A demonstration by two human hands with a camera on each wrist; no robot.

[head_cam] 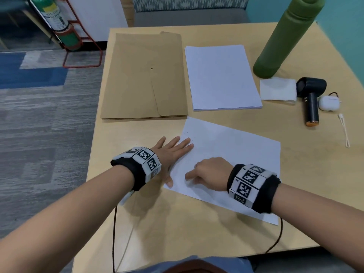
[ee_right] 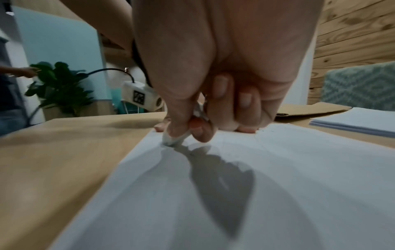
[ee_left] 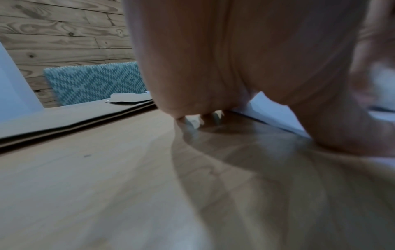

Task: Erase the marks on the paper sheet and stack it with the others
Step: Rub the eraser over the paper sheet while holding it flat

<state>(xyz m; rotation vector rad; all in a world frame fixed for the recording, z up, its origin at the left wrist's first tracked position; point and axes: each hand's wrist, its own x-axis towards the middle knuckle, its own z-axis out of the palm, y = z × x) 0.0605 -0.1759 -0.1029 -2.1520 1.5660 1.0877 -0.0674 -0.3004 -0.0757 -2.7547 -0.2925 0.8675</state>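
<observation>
Pressing flat, left hand (head_cam: 173, 152) pins one paper sheet (head_cam: 232, 154); right hand (head_cam: 208, 174) pinches one eraser (ee_right: 174, 137); one stack (head_cam: 222, 77) beyond.

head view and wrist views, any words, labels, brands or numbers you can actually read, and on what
No text can be read.
Fire extinguisher: a printed label, too blurred to read.
Left wristband and right wristband: black-and-white square marker codes with tiny characters beside them, too small to read.
White earbud case: faint print, unreadable.
Loose paper sheet: only dark specks, no writing legible.
</observation>
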